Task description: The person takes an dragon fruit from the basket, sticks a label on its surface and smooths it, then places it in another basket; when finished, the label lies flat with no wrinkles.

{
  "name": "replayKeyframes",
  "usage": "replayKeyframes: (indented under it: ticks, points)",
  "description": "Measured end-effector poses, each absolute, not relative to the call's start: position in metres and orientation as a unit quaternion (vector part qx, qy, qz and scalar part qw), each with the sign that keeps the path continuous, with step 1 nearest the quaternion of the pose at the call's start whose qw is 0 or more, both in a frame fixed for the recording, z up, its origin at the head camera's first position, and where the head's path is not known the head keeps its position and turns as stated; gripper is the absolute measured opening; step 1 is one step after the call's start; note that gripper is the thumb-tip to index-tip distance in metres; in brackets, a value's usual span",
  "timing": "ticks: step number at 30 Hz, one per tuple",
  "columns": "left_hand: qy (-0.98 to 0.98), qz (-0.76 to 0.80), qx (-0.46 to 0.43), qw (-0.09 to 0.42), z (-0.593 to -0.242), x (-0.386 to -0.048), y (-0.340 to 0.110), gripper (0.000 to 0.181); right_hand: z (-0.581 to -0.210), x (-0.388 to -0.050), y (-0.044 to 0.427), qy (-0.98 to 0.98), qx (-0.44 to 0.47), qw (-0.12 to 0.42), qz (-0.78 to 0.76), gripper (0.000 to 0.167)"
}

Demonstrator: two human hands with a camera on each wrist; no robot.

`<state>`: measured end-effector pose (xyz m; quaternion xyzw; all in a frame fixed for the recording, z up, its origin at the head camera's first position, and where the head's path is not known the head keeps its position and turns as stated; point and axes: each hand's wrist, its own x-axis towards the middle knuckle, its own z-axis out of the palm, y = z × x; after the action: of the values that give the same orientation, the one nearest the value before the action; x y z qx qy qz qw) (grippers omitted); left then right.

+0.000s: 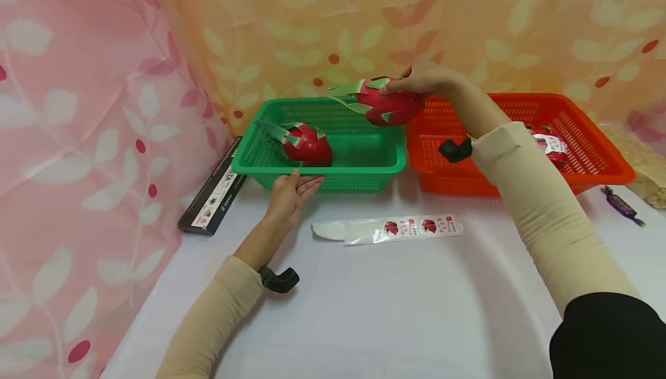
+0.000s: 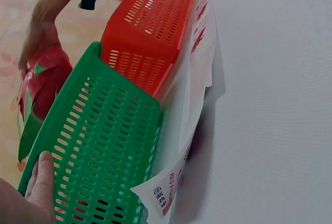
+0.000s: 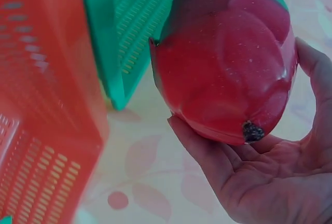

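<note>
Patterned cloth [image 1: 291, 15] walls a white tabletop [image 1: 395, 304]; right fingers [image 3: 199, 150] grip a dragon fruit [image 1: 390, 104], straight left fingers [image 1: 309, 186] touch a green basket [image 1: 359, 170].

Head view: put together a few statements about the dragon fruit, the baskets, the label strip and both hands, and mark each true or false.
1. The right hand holds a dragon fruit. True.
2. The green basket is empty. False: a second dragon fruit lies in it.
3. The left hand touches the green basket. True.
4. The label strip lies inside a basket. False: the label strip lies on the white table.
</note>
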<state>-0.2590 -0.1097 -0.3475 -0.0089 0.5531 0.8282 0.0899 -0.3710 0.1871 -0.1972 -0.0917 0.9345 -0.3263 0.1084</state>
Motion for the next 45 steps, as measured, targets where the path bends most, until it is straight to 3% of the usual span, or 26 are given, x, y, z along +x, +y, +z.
replayKeyframes:
  ticks: [8, 14, 20, 30, 45]
  points:
    - [0.558, 0.825, -0.008, 0.089, -0.350, -0.261, -0.116, 0.040, -0.190, -0.333, 0.205, 0.942, -0.077, 0.086, -0.315, 0.041]
    - [0.558, 0.825, -0.007, 0.091, -0.348, -0.262, -0.121, 0.037, -0.196, -0.286, 0.210, 0.947, -0.095, 0.085, -0.293, 0.057]
    - [0.554, 0.827, -0.012, 0.088, -0.345, -0.262, -0.127, 0.033, -0.215, -0.231, 0.203, 0.951, -0.131, 0.090, -0.267, 0.063]
    - [0.570, 0.817, -0.007, 0.087, -0.344, -0.260, -0.133, 0.045, -0.252, -0.160, 0.210, 0.944, -0.150, 0.090, -0.278, 0.065]
    - [0.567, 0.819, -0.011, 0.090, -0.344, -0.260, -0.133, 0.046, -0.320, -0.116, 0.192, 0.943, -0.151, 0.111, -0.274, 0.067]
